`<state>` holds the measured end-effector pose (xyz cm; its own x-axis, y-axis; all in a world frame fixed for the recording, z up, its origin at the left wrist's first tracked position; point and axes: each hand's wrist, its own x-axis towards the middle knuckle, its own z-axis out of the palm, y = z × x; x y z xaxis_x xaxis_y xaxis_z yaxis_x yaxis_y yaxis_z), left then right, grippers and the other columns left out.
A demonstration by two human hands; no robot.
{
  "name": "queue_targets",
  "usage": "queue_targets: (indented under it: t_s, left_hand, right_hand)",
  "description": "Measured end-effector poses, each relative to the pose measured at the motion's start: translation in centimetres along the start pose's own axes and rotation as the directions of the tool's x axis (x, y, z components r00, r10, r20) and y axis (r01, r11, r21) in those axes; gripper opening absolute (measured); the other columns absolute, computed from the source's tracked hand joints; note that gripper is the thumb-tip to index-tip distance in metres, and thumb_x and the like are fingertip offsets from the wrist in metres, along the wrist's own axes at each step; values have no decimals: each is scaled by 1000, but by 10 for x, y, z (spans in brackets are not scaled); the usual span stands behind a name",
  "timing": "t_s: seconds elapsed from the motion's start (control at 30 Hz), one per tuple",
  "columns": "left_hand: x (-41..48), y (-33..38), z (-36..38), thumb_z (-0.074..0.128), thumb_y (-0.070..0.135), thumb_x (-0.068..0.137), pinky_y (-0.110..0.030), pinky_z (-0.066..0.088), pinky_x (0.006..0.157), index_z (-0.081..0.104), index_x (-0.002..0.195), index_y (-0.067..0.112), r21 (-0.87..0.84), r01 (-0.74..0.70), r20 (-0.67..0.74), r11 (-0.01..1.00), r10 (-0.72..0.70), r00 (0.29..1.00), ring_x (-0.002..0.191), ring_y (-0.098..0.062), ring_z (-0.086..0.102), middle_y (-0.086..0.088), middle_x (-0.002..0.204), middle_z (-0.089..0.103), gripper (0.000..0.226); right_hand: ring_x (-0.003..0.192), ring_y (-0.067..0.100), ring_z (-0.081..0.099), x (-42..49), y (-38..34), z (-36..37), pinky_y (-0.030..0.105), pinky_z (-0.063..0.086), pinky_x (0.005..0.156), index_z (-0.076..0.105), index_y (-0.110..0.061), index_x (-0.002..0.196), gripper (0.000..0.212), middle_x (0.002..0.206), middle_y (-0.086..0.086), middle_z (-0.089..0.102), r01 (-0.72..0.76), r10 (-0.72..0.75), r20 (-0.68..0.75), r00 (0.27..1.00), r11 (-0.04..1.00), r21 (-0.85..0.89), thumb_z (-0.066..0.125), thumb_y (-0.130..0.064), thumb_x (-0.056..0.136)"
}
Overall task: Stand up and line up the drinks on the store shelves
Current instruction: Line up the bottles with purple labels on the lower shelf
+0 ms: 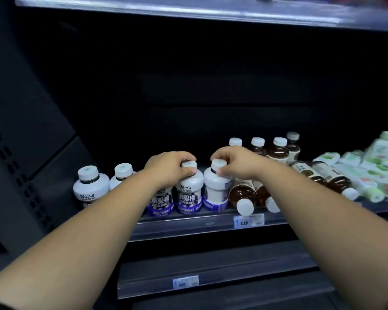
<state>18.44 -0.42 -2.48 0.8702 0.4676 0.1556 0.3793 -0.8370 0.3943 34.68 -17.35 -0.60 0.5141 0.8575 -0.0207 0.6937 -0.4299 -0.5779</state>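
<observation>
Bottles (pixel 189 191) beneath left hand (pixel 168 168) (right hand (pixel 233 162) too)

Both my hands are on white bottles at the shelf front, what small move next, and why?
Likely twist the right bottle under the right hand so its label faces out: it shows a mostly blank side, while the left bottle under the left hand shows its print. Fallen brown bottles come after.

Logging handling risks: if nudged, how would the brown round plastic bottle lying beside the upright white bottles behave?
The brown round plastic bottle, on its side, would probably roll. Its white cap reaches the shelf lip, so it might slide off.
</observation>
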Motion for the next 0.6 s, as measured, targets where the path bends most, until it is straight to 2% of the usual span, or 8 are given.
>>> queue_targets:
  t_s: [0.1, 0.17, 0.23, 0.33, 0.4, 0.47, 0.53, 0.6]
  left_hand:
    - [1, 0, 0, 60, 62, 84, -35, 50, 89, 55, 120, 53, -10, 19, 14, 1000, -19, 1000, 106, -9, 57, 20, 116, 63, 38]
    - [2, 1, 0, 61, 63, 83, -36, 50, 90, 55, 119, 54, -12, 27, 16, 1000, -27, 999, 106, -9, 57, 21, 115, 63, 38]
    - [1, 2, 1, 62, 63, 82, -37, 50, 92, 55, 118, 55, -21, 39, 18, 999, -39, 999, 105, -8, 57, 21, 114, 62, 38]
    - [0, 4, 1, 65, 60, 82, -36, 49, 94, 57, 116, 56, -50, 72, 21, 996, -71, 997, 106, -6, 57, 24, 114, 62, 36]
    - [-1, 7, -1, 68, 55, 83, -35, 49, 95, 59, 115, 55, -85, 91, 38, 992, -88, 995, 107, -4, 57, 24, 114, 62, 34]
    - [-1, 12, -2, 71, 49, 84, -32, 48, 97, 60, 120, 49, -97, 88, 51, 991, -83, 995, 109, -3, 57, 24, 116, 62, 37]
    - [-1, 21, -2, 74, 46, 82, -27, 46, 97, 60, 127, 39, -49, 53, 36, 997, -52, 998, 113, -3, 56, 20, 120, 61, 48]
    - [2, 29, 0, 77, 45, 79, -25, 45, 99, 60, 130, 33, -25, 16, 9, 1000, -16, 1000, 116, -3, 55, 16, 126, 62, 55]
  right_hand:
    - [124, 11, 52, 1, 5, -12, 35, 44, 105, 64, -37, 126, 52, 134, -11, 58, -23, -1, 174, 985, 991, 134, 70, -4, 85]
    - [120, 11, 54, 3, 7, -12, 33, 45, 102, 62, -35, 127, 48, 130, -9, 58, -2, -10, 120, 993, 995, 96, 79, -25, 83]
    - [107, 13, 61, 10, 10, -6, 36, 53, 94, 63, -34, 117, 47, 117, -7, 64, 31, -31, 11, 999, 999, 18, 84, -43, 76]
    - [101, 12, 65, 19, 16, -8, 39, 55, 94, 66, -36, 105, 31, 109, -10, 67, 118, -119, 66, 991, 993, 22, 83, -32, 80]
    - [111, 8, 62, 19, 18, -18, 36, 52, 100, 67, -38, 109, 32, 117, -14, 67, 157, -165, 211, 963, 986, 53, 78, -20, 85]
    - [118, 5, 58, 17, 17, -25, 29, 47, 102, 65, -36, 121, 39, 125, -16, 64, 216, -216, 274, 937, 976, 29, 74, -16, 89]
    - [119, 5, 54, 15, 17, -26, 21, 44, 96, 58, -31, 134, 48, 128, -14, 59, 258, -249, 233, 940, 966, -6, 75, -24, 89]
    - [116, 9, 54, 16, 17, -20, 23, 46, 92, 57, -27, 134, 56, 126, -10, 57, 268, -260, 165, 951, 963, -29, 79, -36, 84]
